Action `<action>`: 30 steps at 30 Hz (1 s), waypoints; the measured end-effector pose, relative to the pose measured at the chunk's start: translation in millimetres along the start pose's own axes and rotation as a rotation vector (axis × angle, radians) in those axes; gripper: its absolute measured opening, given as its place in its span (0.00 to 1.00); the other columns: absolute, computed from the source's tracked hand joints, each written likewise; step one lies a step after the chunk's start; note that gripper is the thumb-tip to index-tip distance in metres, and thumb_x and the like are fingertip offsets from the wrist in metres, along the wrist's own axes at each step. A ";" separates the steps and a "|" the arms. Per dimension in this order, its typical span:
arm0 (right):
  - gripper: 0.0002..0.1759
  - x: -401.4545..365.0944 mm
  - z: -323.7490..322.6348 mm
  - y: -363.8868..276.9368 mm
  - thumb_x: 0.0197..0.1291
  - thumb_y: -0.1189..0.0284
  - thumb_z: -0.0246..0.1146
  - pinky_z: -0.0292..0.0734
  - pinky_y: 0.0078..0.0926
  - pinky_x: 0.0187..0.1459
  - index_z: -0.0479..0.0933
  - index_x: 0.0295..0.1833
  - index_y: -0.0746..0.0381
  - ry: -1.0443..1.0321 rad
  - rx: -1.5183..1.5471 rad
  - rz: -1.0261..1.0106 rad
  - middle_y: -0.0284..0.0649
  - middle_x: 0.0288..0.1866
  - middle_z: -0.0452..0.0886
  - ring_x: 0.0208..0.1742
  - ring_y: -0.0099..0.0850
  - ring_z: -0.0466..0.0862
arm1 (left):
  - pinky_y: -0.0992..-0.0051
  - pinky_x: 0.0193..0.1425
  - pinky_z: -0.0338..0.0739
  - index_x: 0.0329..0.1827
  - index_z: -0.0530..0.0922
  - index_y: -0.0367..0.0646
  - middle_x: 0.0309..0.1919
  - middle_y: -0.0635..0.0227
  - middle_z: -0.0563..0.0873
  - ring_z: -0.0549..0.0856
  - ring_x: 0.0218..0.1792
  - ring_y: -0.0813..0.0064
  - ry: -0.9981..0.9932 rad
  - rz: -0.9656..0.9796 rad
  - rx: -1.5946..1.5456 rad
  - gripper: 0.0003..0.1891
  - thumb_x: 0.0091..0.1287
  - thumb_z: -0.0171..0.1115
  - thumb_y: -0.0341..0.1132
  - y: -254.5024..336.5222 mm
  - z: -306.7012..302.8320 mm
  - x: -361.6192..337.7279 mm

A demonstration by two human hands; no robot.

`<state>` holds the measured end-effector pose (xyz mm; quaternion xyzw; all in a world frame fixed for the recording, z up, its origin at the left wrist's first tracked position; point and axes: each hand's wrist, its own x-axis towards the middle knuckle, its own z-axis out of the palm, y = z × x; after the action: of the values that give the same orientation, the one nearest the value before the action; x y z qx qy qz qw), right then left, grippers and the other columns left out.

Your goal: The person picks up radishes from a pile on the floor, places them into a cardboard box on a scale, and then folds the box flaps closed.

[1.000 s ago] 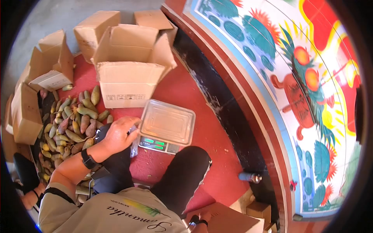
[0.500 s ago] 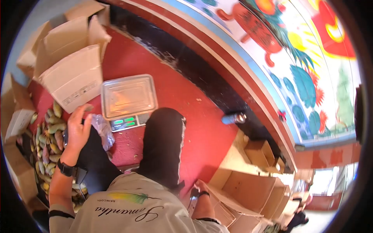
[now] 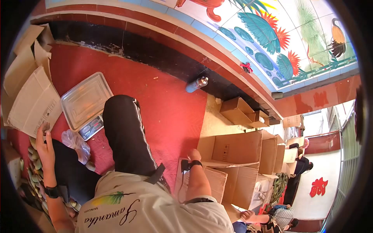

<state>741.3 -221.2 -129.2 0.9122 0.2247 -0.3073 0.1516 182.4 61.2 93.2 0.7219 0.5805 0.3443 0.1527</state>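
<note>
Two bare hands show in the head view, one on each side of the seated person's black-trousered legs. The left hand (image 3: 46, 149), with a black watch at the wrist, is raised with its fingers stretched upward and loosely apart, and nothing shows in the palm. It hovers just above the heap of green and yellowish oblong fruits (image 3: 34, 171) at the left edge, its fingertips near the lower corner of the open brown cardboard box (image 3: 33, 103). A crumpled clear plastic bag (image 3: 76, 143) lies on the red carpet floor (image 3: 171, 112) just beside that hand. Behind the bag stands the digital scale with a flat rectangular metal tray (image 3: 83, 99). The right hand (image 3: 193, 155), with a black band at its wrist, rests on the top edge of a low brown cardboard carton (image 3: 213, 176) at the person's right side. Its fingers are hidden, so whether they grip cannot be told. A blue-grey cylindrical can (image 3: 196, 84) lies well apart by the dark base of the painted wall
</note>
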 end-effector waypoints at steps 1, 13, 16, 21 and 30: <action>0.16 -6.6 0.1 2.7 0.58 0.65 0.53 0.77 0.39 0.49 0.81 0.46 0.59 -0.001 0.005 -0.003 0.48 0.49 0.81 0.52 0.44 0.80 | 0.71 0.56 0.69 0.54 0.72 0.33 0.48 0.55 0.80 0.78 0.50 0.64 0.016 0.003 0.033 0.14 0.70 0.48 0.32 -0.5 -0.3 0.4; 0.16 -35.2 3.6 11.0 0.55 0.63 0.56 0.76 0.37 0.51 0.82 0.46 0.57 -0.002 -0.130 0.081 0.45 0.50 0.81 0.54 0.41 0.80 | 0.69 0.51 0.73 0.49 0.74 0.32 0.41 0.52 0.81 0.81 0.44 0.59 0.046 0.038 -0.022 0.12 0.66 0.52 0.29 38.9 2.3 7.6; 0.16 -18.1 17.0 34.7 0.54 0.65 0.56 0.77 0.38 0.47 0.82 0.43 0.59 -0.080 -0.097 0.027 0.46 0.45 0.82 0.49 0.42 0.82 | 0.68 0.50 0.74 0.47 0.75 0.33 0.40 0.53 0.82 0.82 0.43 0.59 0.052 0.050 0.017 0.11 0.64 0.54 0.28 42.5 0.4 8.1; 0.20 11.7 14.5 37.2 0.58 0.57 0.52 0.76 0.42 0.49 0.80 0.47 0.57 0.004 -0.146 -0.059 0.48 0.45 0.82 0.51 0.45 0.80 | 0.66 0.49 0.74 0.46 0.76 0.34 0.40 0.52 0.82 0.81 0.43 0.54 0.097 0.064 -0.008 0.12 0.60 0.57 0.27 38.9 -1.5 6.4; 0.10 -49.1 -193.5 -161.1 0.59 0.66 0.56 0.74 0.43 0.40 0.77 0.37 0.61 0.863 0.197 -0.688 0.52 0.33 0.79 0.38 0.48 0.80 | 0.65 0.50 0.74 0.45 0.77 0.36 0.40 0.53 0.81 0.80 0.44 0.54 0.134 0.063 0.001 0.11 0.59 0.57 0.29 34.2 -9.4 0.4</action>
<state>720.6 -19.0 27.4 0.8393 0.5212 0.0424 -0.1490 201.2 50.3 121.3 0.7152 0.5666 0.3961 0.1022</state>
